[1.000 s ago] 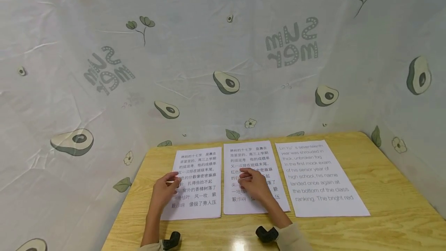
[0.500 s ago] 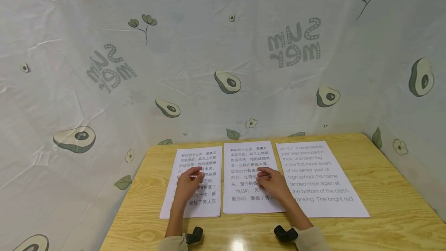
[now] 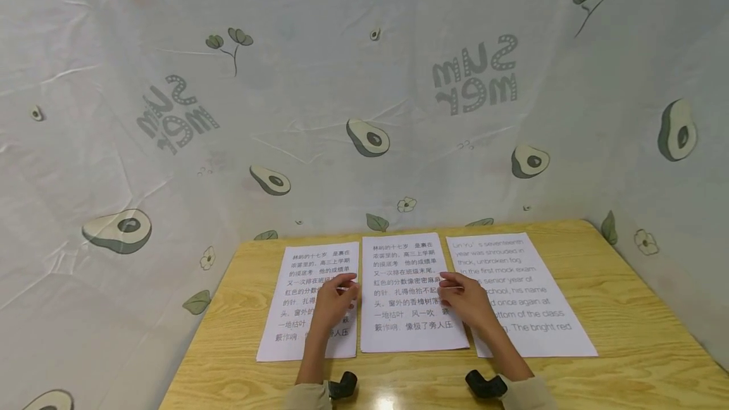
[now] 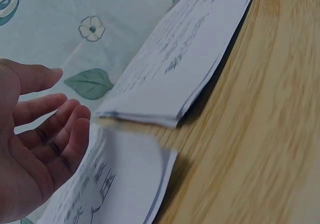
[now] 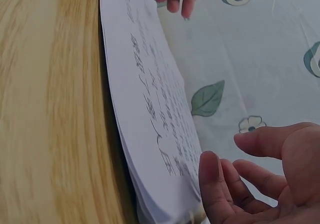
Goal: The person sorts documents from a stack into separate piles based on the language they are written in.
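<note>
My left hand [image 3: 337, 301] hovers over the right edge of the left stack of printed paper [image 3: 299, 290]. Its fingers are loosely bent with nothing between them, as the left wrist view of the hand [image 4: 45, 139] also shows. My right hand [image 3: 468, 301] is over the right edge of the middle stack of paper [image 3: 401, 299] and overlaps the right-hand sheet [image 3: 538, 312]. In the right wrist view, the thumb and fingers of that hand [image 5: 260, 179] are relaxed and apart, holding nothing. Chinese text covers the left and middle stacks; the right-hand sheet carries English text.
The papers lie side by side on a wooden table [image 3: 638, 309], with a narrow gap between the left and middle stacks. Behind the table hangs a pale cloth [image 3: 319, 93] printed with avocados and leaves. Black curved pieces [image 3: 486, 385] sit at both sleeve cuffs.
Both hands have moved right above the papers: the left from the left stack's left side to its right edge, the right from mid-stack to the middle stack's right edge. The papers stay put.
</note>
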A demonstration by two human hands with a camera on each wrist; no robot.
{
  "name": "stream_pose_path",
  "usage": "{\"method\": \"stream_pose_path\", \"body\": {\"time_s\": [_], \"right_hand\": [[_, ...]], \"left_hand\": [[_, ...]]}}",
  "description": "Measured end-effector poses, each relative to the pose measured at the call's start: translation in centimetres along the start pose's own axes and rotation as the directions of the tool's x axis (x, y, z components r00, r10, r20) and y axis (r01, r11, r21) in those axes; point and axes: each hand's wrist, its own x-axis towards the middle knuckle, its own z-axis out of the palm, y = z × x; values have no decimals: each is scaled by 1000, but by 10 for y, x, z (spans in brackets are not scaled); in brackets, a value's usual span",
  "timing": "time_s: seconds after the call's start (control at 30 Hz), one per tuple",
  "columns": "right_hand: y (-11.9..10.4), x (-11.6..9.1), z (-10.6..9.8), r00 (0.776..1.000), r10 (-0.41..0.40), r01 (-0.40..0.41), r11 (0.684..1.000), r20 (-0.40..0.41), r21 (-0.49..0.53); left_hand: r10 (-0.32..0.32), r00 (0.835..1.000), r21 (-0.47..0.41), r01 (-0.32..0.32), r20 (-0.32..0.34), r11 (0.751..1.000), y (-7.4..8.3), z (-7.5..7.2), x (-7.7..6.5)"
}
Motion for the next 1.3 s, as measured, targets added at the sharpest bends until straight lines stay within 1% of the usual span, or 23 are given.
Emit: {"method": "stream_pose_path", "body": {"time_s": [0.17, 0.3, 0.53, 0.8, 1.17, 1.3], "right_hand": [[3, -1, -14, 1000, 13, -13, 1000, -13, -1], [9, 1, -22, 999, 26, -27, 999, -29, -19], [11, 2, -26, 999, 25, -27, 998, -31, -56], [14, 4, -25, 1000, 18, -21, 995, -24, -100], [16, 4, -25, 1000, 6, -9, 986, -19, -164], [16, 3, -26, 1000, 4, -7, 981, -13, -194]], "left_hand": [[9, 1000, -21, -8, 19, 1000, 4, 13, 3], [17, 999, -23, -16, 42, 1000, 9, 19, 4], [10, 999, 13, -11, 39, 1000, 11, 16, 4], [-31, 999, 32, 30, 31, 999, 8, 12, 3], [-36, 999, 58, 34, 38, 998, 1, 12, 2], [-20, 999, 84, 17, 38, 996, -2, 12, 3]]}}
